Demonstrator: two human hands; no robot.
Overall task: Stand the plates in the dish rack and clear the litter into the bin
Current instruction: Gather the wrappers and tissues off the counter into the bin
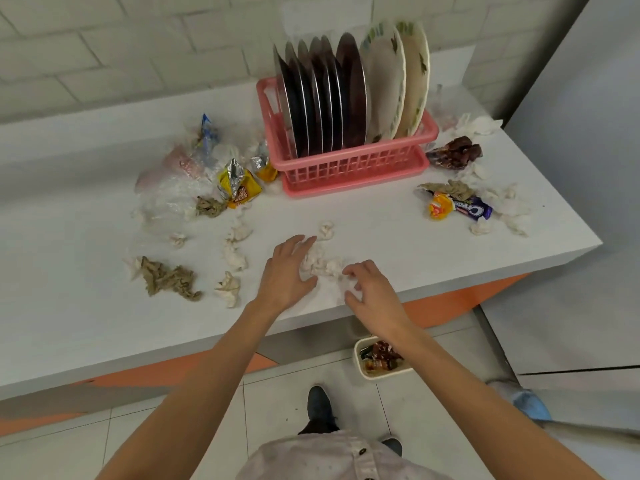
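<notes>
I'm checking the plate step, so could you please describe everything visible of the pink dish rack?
The pink dish rack looks like moulded plastic: a basket with slotted lattice walls and a thick rim, seated on a matching tray. It stands level towards the back of the white table. Several steel plates stand on edge in it, two pale patterned plates at its right end. A yellow-and-silver wrapper lies at its left front corner.

L hand (287,271) spread; R hand (372,289) half-curled

White brick wall (104,39) — tiled floor (277,393)
</notes>
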